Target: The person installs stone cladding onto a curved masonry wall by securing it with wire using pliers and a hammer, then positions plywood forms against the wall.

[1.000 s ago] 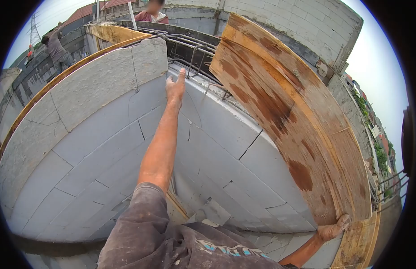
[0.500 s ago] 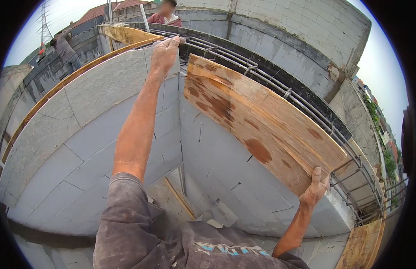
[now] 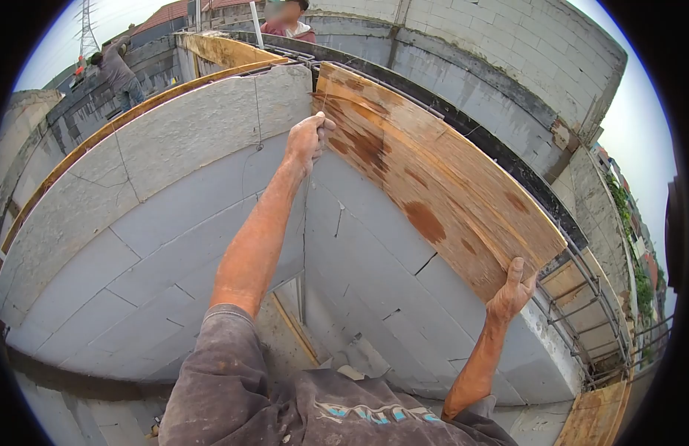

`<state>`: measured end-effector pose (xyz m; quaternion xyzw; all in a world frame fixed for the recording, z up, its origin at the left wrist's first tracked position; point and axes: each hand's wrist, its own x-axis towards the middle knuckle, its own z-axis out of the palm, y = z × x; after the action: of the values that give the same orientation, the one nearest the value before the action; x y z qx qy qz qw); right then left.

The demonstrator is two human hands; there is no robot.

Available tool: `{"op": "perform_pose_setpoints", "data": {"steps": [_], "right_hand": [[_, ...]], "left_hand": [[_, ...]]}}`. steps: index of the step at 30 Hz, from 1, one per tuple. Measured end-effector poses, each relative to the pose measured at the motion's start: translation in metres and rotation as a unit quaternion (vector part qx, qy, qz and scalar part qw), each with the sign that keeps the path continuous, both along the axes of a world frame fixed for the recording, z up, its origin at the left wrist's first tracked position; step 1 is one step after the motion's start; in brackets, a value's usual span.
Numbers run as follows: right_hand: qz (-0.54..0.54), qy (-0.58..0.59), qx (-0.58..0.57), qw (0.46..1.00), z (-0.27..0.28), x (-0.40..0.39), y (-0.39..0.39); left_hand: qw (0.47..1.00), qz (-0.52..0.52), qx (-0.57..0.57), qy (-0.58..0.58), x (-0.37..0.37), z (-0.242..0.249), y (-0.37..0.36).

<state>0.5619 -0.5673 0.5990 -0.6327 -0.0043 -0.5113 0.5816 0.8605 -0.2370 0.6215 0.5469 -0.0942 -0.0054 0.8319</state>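
Note:
A stained plywood board (image 3: 441, 178) stands along the top of the right-hand block wall, its upper edge against the dark beam form. My right hand (image 3: 512, 290) grips the board's lower right corner, thumb on the near face. My left hand (image 3: 309, 141) is closed in a pinch just below the board's left end, by the wall corner. A thin wire (image 3: 324, 95) runs up from its fingers across the board's edge. The board hides most of the steel bars behind it.
Steel rebar (image 3: 593, 297) continues past the board's right end. A grey concrete band (image 3: 188, 123) with loose wires tops the left wall. A person in a red top (image 3: 300, 31) is beyond the far corner; another person (image 3: 121, 74) works at far left.
The board has risen and swung up against the beam form, covering the rebar. My left hand has dropped from the top of the corner to the board's left end. My right hand keeps its hold.

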Motion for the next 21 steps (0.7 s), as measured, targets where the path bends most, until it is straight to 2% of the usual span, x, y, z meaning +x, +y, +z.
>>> {"op": "perform_pose_setpoints", "data": {"steps": [6, 9, 15, 18, 21], "right_hand": [[0.006, 0.007, 0.013, 1.000, -0.006, 0.003, -0.013], [0.008, 0.003, 0.020, 1.000, -0.007, 0.002, -0.018], [-0.006, 0.012, 0.006, 1.000, -0.011, 0.004, -0.019], [-0.008, -0.003, -0.001, 1.000, -0.011, 0.004, -0.017], [0.019, 0.000, 0.008, 1.000, -0.010, 0.000, -0.019]], "left_hand": [[0.998, 0.037, -0.041, 0.025, -0.002, -0.003, -0.009], [0.999, 0.005, -0.039, 0.028, 0.006, -0.009, -0.010], [0.991, -0.018, -0.064, 0.116, 0.013, -0.026, -0.023], [0.991, -0.046, -0.045, 0.115, 0.024, -0.041, -0.022], [0.985, -0.030, -0.066, 0.157, 0.021, -0.044, -0.031]]}}
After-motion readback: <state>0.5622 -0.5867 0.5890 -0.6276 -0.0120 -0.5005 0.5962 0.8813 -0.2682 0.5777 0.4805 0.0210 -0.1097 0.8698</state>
